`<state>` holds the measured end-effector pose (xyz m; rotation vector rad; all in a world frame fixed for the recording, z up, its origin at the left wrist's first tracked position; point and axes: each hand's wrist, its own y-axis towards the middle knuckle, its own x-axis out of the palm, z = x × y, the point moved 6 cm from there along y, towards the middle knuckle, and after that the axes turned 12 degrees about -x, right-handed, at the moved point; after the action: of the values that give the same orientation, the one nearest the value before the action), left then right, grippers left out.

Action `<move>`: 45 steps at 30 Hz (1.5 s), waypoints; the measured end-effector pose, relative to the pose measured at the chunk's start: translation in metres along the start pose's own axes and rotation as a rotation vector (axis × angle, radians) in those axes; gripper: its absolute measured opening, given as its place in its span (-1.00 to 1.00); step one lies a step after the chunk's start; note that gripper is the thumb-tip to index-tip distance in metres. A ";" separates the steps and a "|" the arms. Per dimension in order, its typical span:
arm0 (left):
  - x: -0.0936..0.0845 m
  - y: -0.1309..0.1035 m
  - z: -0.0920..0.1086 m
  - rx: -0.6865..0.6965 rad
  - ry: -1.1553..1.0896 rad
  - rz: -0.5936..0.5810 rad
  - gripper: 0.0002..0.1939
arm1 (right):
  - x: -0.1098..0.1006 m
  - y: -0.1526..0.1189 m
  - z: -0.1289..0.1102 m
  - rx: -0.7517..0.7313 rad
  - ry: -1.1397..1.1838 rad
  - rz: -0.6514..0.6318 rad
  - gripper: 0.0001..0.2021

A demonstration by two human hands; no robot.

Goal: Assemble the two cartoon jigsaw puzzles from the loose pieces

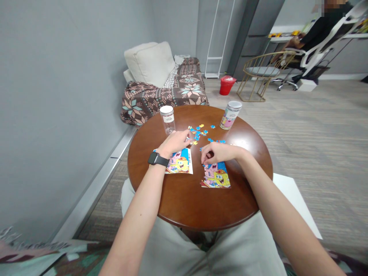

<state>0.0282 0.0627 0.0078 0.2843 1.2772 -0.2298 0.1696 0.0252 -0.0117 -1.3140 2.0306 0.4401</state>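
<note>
A person seated at a round wooden table works over a cartoon jigsaw puzzle. The left hand, a black smartwatch on its wrist, reaches across the printed reference card toward the scattered loose puzzle pieces, fingers curled and pinched close together at the edge of the pile; whether a piece sits between them cannot be told. The right hand rests curled, fingers drawn in narrow, on the top edge of the partly assembled puzzle, which lies near the middle of the table, just right of the card. A clear jar with a white lid stands beyond the left hand, and a printed puzzle canister stands at the far right of the tabletop. Behind the table, a sofa carries a patterned throw and cream cushions, a red bin sits on the floor, and another person sits in an office chair at a far desk.
</note>
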 end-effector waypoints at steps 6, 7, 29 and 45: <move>0.000 -0.001 0.000 -0.011 0.002 -0.009 -0.79 | 0.000 0.000 0.003 -0.001 0.009 0.000 -0.79; 0.000 -0.001 0.001 -0.009 0.000 -0.009 -0.79 | -0.001 0.000 0.003 -0.006 0.019 0.000 -0.78; 0.023 -0.016 0.058 0.309 -0.320 -0.403 -0.73 | -0.066 -0.040 0.048 0.360 -0.319 0.753 -0.57; 0.009 -0.006 0.034 0.182 0.018 -0.133 -0.78 | -0.066 -0.053 0.067 0.637 -0.271 0.801 -0.56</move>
<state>0.0592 0.0457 0.0076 0.3576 1.2963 -0.4591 0.2588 0.0867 -0.0099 -0.0334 2.1287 0.2494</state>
